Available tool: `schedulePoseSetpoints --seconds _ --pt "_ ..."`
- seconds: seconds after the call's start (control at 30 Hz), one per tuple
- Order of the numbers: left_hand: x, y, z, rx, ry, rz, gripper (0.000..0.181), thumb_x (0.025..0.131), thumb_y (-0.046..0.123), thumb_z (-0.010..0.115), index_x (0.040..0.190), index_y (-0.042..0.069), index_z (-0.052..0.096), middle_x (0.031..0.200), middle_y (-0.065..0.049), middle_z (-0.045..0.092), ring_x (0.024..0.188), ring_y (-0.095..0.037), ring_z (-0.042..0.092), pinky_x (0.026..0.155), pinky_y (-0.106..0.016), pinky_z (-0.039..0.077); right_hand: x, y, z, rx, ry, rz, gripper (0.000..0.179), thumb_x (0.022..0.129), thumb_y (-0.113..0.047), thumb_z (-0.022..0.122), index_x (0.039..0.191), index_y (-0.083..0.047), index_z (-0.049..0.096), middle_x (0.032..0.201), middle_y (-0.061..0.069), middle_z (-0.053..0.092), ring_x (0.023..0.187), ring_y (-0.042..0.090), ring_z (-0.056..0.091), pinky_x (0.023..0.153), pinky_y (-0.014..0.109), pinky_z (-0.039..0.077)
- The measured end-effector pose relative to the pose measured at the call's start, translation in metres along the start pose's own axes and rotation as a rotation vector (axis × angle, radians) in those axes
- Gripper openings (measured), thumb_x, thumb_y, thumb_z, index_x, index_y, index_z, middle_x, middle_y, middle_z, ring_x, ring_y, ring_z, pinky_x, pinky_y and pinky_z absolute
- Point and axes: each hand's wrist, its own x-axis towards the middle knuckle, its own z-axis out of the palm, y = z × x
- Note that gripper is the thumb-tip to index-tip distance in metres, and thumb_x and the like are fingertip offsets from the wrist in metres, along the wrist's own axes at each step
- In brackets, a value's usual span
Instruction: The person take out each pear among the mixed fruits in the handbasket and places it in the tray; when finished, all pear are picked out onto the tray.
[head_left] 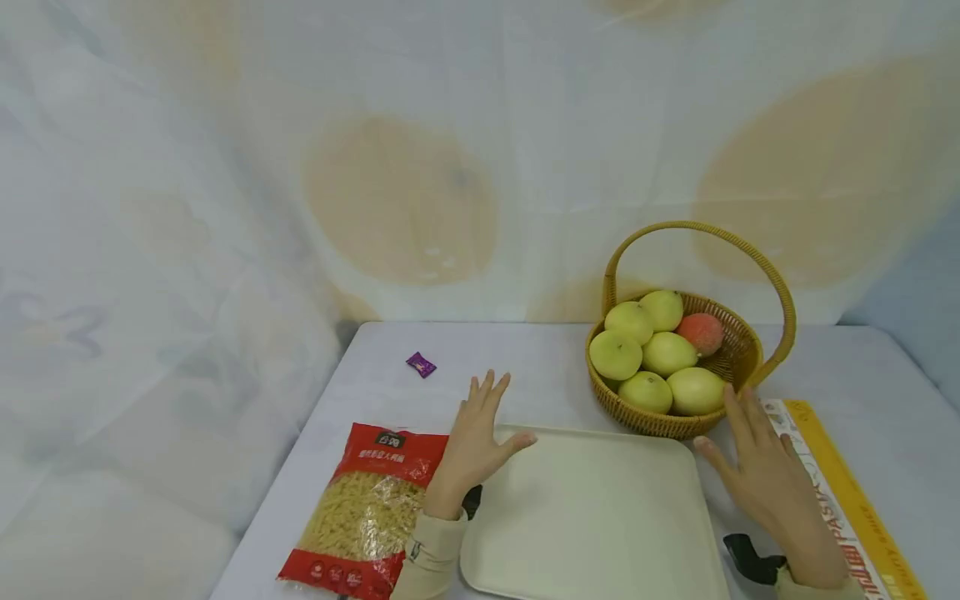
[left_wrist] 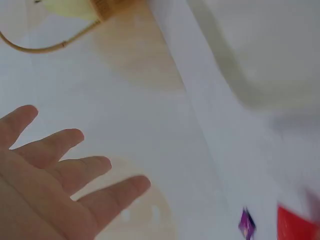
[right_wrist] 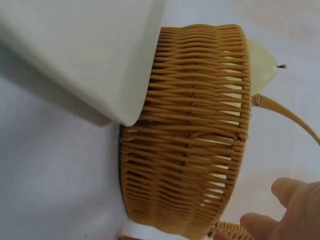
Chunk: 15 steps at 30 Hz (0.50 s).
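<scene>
My left hand [head_left: 474, 442] is raised with fingers spread, between a red bag of pasta [head_left: 367, 508] and a cream tray [head_left: 592, 508]; nothing is in it. In the left wrist view its fingers [left_wrist: 115, 200] are extended. On the other side, my right hand [head_left: 772, 479] hovers with straight, spread fingers, also holding nothing. It is nearest the front right of a wicker basket [head_left: 652, 421], whose woven side fills the middle of the right wrist view. Inside the basket are several yellow-green fruits [head_left: 670, 353] and one red fruit [head_left: 701, 333].
A small purple wrapped candy [head_left: 422, 364] lies at the back left of the white table [head_left: 517, 358]. Along the right side lies a yellow and white pasta package [head_left: 840, 492], partly behind my right hand. The basket's tall handle [head_left: 776, 292] arches upward. A patterned cloth [head_left: 525, 167] hangs behind.
</scene>
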Motion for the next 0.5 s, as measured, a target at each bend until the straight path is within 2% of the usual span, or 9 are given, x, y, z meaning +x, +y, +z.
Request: schedulePoseSetpoints --seconds 0.07,0.17,0.3,0.37,0.5 --pt "0.01 0.006 0.004 -0.095 -0.009 0.008 0.087 0.086 0.05 0.067 0.155 0.021 0.024 0.162 -0.01 0.019 0.15 -0.036 0.009 0.116 -0.063 0.018 0.007 0.001 0.001 0.014 0.015 -0.011 0.082 0.101 -0.046 0.043 0.156 -0.014 -0.009 0.158 0.031 -0.002 0.13 0.064 0.025 0.09 0.079 0.026" --pt "0.027 0.014 0.012 -0.228 0.0 0.038 0.081 0.088 0.044 0.068 0.154 0.02 0.028 0.161 -0.008 0.025 0.15 -0.033 0.015 0.116 -0.059 0.022 0.016 0.002 0.004 0.082 0.001 -0.014 0.08 0.103 -0.043 0.041 0.155 -0.012 -0.012 0.158 0.032 -0.003 0.124 0.067 0.029 0.083 0.075 0.035" --pt "0.047 0.022 0.026 -0.342 0.027 0.107 0.075 0.09 0.043 0.066 0.152 0.018 0.032 0.157 -0.005 0.034 0.147 -0.028 0.026 0.117 -0.052 0.027 0.021 0.008 0.01 0.211 -0.053 0.007 0.078 0.104 -0.04 0.036 0.153 -0.01 -0.017 0.159 0.023 -0.016 0.133 0.064 0.017 0.089 0.075 0.032" --pt "0.057 0.028 0.033 -0.39 0.039 0.136 0.072 0.09 0.042 0.066 0.151 0.018 0.035 0.155 -0.004 0.037 0.145 -0.025 0.032 0.116 -0.049 0.031 0.022 0.011 0.014 0.253 -0.063 0.017 0.079 0.104 -0.04 0.036 0.152 -0.009 -0.019 0.159 0.019 -0.022 0.137 0.063 0.009 0.093 0.076 0.025" --pt "0.072 0.039 0.049 -0.467 0.056 0.144 0.065 0.091 0.032 0.068 0.147 0.016 0.04 0.151 -0.003 0.043 0.141 -0.023 0.038 0.113 -0.044 0.036 0.022 0.016 0.024 0.277 -0.04 0.02 0.083 0.104 -0.039 0.04 0.151 -0.007 -0.02 0.159 0.019 -0.023 0.135 0.064 0.011 0.09 0.077 0.028"
